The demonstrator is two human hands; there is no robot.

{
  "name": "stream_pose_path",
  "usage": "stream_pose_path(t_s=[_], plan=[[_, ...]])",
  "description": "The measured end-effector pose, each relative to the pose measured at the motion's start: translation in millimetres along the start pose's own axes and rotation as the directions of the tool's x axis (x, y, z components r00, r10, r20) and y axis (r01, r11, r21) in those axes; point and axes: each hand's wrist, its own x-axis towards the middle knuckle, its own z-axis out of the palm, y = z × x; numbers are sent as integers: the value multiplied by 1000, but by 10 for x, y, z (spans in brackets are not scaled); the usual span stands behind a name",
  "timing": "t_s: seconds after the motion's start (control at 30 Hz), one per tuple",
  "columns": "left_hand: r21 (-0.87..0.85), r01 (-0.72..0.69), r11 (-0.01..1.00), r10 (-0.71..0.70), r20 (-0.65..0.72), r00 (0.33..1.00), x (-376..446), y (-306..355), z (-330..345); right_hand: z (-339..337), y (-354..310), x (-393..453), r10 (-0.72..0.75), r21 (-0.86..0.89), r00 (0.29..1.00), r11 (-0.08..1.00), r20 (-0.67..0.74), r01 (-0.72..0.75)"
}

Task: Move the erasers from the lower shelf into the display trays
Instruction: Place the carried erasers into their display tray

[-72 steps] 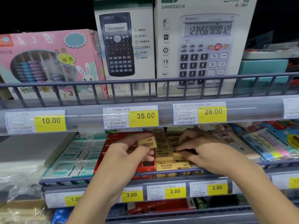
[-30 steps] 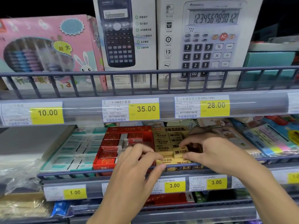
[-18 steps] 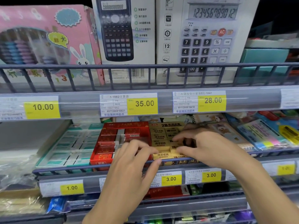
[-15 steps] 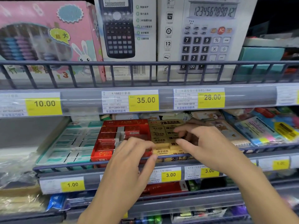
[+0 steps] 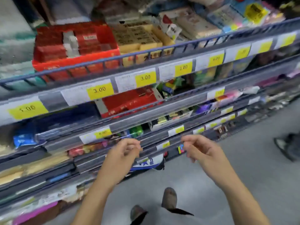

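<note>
Glossy plastic price strip (image 5: 162, 109) (paper labels (image 5: 99, 90)).

Tiered store shelving (image 5: 162, 109) fills the upper and left part of the blurred view, its levels stepping down toward a plain grey floor (image 5: 253, 168). Each level has a dark blue wire rail (image 5: 146, 52) along its front edge and a clear strip holding white labels with yellow price tags (image 5: 99, 90). Assorted packaged stationery crowds the shelves, too smeared to identify. The light is even and artificial, without strong shadows on the floor.
</note>
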Motion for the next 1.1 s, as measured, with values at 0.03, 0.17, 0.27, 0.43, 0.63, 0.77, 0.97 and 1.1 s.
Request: stream_pose_path(t_s=[0.03, 0.17, 0.27, 0.43, 0.63, 0.77, 0.97, 1.1], plan=[[10, 77, 997, -78, 50, 996, -10, -244, 104, -42, 237, -160, 104, 5, 994, 995, -32, -104], [75, 287, 955, -296, 208, 932, -190, -1028, 510, -279, 978, -817, 403, -25, 910, 913, -96, -407], [151, 352, 924, -380, 247, 891, -380, -1365, 780, -538, 1372, -1283, 516, -43, 846, 850, -130, -525], [181, 450, 874, -484, 257, 836, -597, -1446, 1278, -1024, 1868, -1970, 636, -1, 741, 759, -214, -651], [221, 441, 870, -487, 245, 838, -644, -1182, 1983, -1659, 2162, -2306, 671, 104, 697, 735, -253, -670], [243, 425, 872, -480, 262, 837, -553, -971, 2362, -2070, 2134, -2132, 635, 154, 723, 771, -273, -618], [258, 381, 888, -449, 302, 841, -168, -674, 2885, -2649, 1979, -1605, 543, 170, 771, 839, -333, -517], [274, 336, 901, -419, 350, 838, 279, -508, 3309, -3019, 1972, -1273, 511, 182, 775, 859, -373, -478]])
